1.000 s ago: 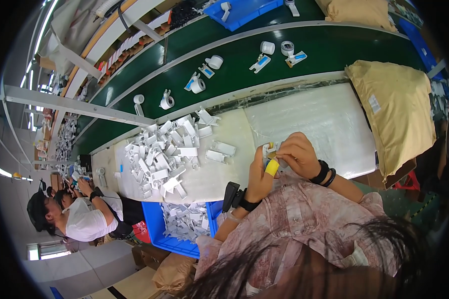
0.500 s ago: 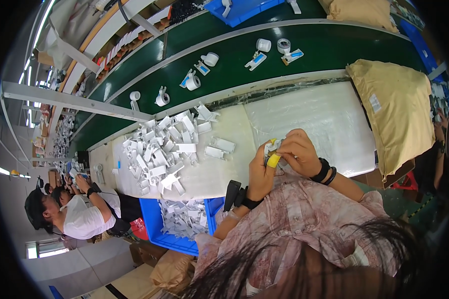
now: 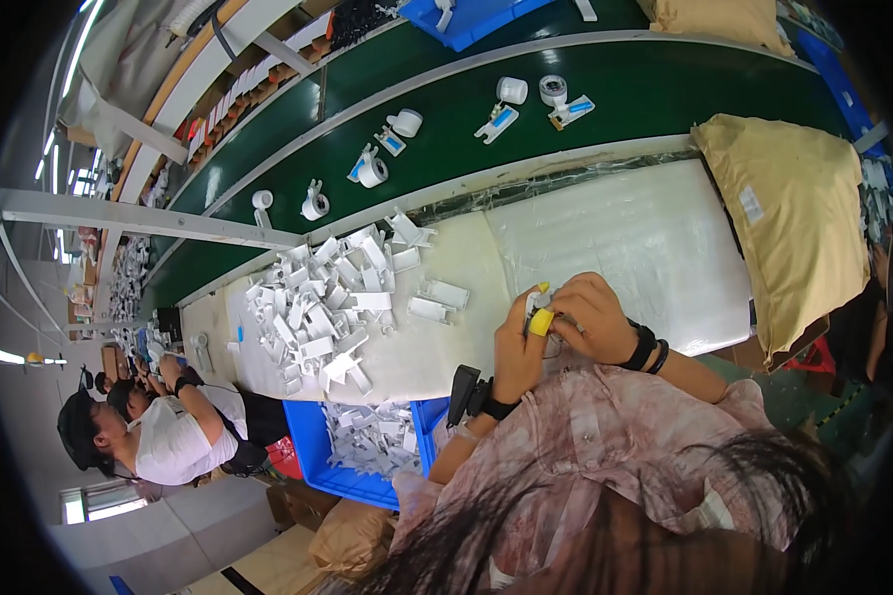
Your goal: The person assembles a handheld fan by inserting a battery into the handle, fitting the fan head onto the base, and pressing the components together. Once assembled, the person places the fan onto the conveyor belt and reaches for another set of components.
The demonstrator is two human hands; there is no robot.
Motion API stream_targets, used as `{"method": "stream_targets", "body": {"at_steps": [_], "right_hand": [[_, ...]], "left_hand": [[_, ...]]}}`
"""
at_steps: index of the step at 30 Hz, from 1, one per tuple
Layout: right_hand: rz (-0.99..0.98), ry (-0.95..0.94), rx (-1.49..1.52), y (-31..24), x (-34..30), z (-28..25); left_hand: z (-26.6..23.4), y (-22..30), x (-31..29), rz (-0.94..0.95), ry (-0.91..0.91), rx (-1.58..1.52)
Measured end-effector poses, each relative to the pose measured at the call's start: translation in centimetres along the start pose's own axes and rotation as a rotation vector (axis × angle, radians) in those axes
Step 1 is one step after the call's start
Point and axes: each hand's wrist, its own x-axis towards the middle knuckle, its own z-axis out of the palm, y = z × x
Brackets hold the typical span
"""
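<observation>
My left hand (image 3: 518, 349) is closed around a small white plastic part (image 3: 536, 299), held above the near edge of the table. Yellow tape (image 3: 541, 321) wraps a digit of that hand. Against the same part my right hand (image 3: 595, 315) has its fingers bent and pinched together; they hide much of it. To the left, a heap of white plastic pieces (image 3: 318, 307) spreads over the table, with two loose ones (image 3: 439, 299) between the heap and my hands.
A blue bin (image 3: 308, 446) of white pieces stands below the table edge. Beyond the table, white round-headed assemblies (image 3: 372, 171) lie on a green conveyor belt (image 3: 446, 129). At the right sits a yellow-brown sack (image 3: 789, 218). Another person (image 3: 184, 436) works at the far left.
The assemblies on the belt have shifted slightly left. My right hand has dipped a little and its fingers have curled further over the part; the left still holds it.
</observation>
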Motion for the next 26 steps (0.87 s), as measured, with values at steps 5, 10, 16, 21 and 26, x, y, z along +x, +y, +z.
{"method": "stream_targets", "body": {"at_steps": [5, 10, 16, 21, 26], "right_hand": [[-0.063, 0.053, -0.055, 1.0, -0.1, -0.4], [-0.127, -0.034, 0.084, 1.6, 0.5, -1.2], [-0.131, -0.074, 0.075, 1.5, -0.1, -1.2], [-0.088, -0.078, 0.073, 1.0, -1.1, -0.7], [-0.043, -0.069, 0.044, 0.7, -2.2, 0.2]], "left_hand": [[0.1, 0.5, 0.9, -0.015, -0.170, -0.073], [-0.5, -0.4, 1.1, -0.032, -0.242, -0.071], [-0.6, -0.3, 0.5, -0.048, -0.260, -0.046], [-0.2, -0.6, 0.0, 0.025, -0.173, 0.015], [-0.2, -1.5, -0.4, 0.096, -0.121, 0.116]]}}
